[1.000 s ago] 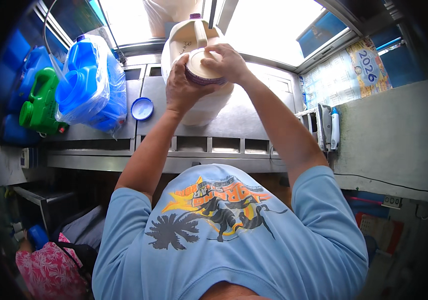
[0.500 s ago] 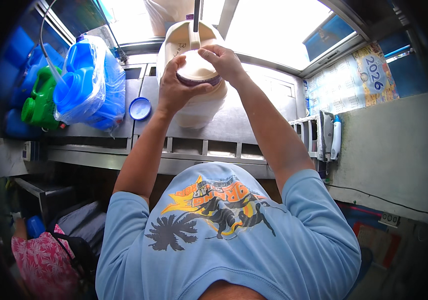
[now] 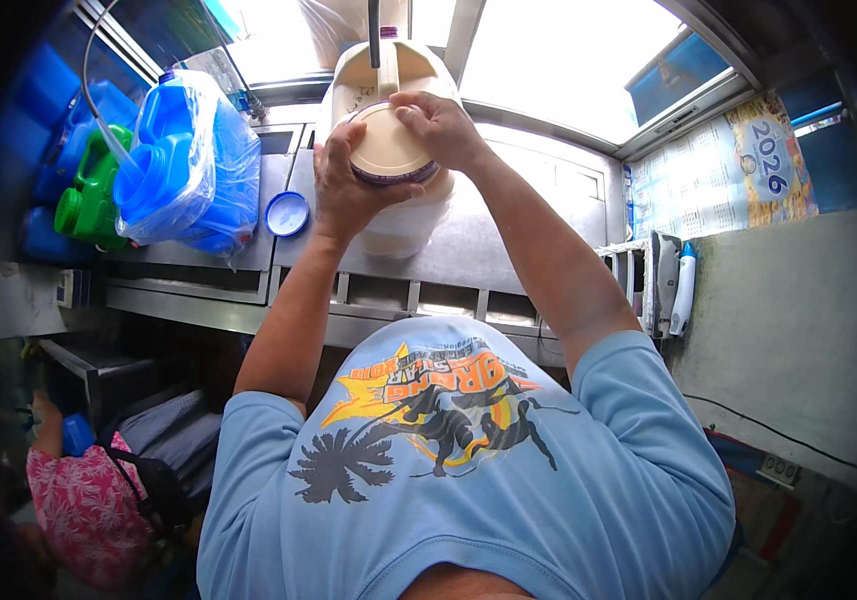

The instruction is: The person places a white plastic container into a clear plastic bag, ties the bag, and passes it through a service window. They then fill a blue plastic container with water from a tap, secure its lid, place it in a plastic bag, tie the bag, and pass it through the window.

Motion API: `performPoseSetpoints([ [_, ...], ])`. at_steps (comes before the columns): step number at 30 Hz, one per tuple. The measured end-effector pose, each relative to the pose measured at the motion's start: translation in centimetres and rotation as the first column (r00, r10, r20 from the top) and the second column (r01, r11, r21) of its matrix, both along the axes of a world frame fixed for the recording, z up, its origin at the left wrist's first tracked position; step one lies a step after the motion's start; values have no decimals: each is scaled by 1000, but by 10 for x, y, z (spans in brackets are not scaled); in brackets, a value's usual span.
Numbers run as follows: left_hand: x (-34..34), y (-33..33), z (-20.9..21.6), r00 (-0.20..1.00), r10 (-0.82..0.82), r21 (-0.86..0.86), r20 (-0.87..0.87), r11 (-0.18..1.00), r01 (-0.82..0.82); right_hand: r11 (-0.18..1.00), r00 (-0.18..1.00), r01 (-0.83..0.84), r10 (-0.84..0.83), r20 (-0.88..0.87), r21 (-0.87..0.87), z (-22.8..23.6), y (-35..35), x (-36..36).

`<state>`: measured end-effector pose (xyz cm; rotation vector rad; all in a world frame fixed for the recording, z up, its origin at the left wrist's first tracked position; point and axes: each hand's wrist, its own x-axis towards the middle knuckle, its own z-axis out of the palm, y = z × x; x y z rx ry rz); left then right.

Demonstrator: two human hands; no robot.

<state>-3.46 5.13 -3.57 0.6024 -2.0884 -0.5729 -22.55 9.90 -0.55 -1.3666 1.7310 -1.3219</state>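
A large whitish plastic jug (image 3: 399, 230) with a moulded handle (image 3: 390, 72) stands on the metal counter in front of me. Its wide round cap (image 3: 389, 145) has a smooth cream top and a purple rim, facing up toward me. My left hand (image 3: 349, 190) is curled around the cap's left and near sides, with the thumb along the near rim. My right hand (image 3: 441, 130) holds the far right edge, its fingers bent over the cream top. Both hands are closed on the cap. The palms hide part of the jug's neck.
A blue round lid (image 3: 287, 213) lies on the counter (image 3: 539, 215) left of the jug. Farther left stand a blue jug in clear plastic (image 3: 219, 165) and a green jug (image 3: 99, 195). A thin dark pipe (image 3: 375, 35) hangs over the jug. At lower left is a person in pink (image 3: 89, 500).
The view has shifted slightly. More of the cap's cream top shows, and my right fingers sit nearer its far edge. Both hands stay on the cap.
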Motion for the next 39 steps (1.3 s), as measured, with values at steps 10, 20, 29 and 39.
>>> performPoseSetpoints([
  [10, 2, 5, -23, 995, 96, -35, 22, 995, -96, 999, 997, 39, -41, -59, -31, -16, -1, 7],
  [20, 69, -56, 15, 990, 142, 345, -17, 930, -127, 974, 974, 224, -225, 8, 16, 17, 64, -1],
  [29, 54, -62, 16, 975, -160, 698, -152, 682, 220, 970, 951, 244, -241, 194, 9, 4, 60, 13],
  [39, 34, -64, 1, 880, -459, 403, -127, 786, 468, 966, 957, 249, -235, -172, 65, 15, 42, 45],
])
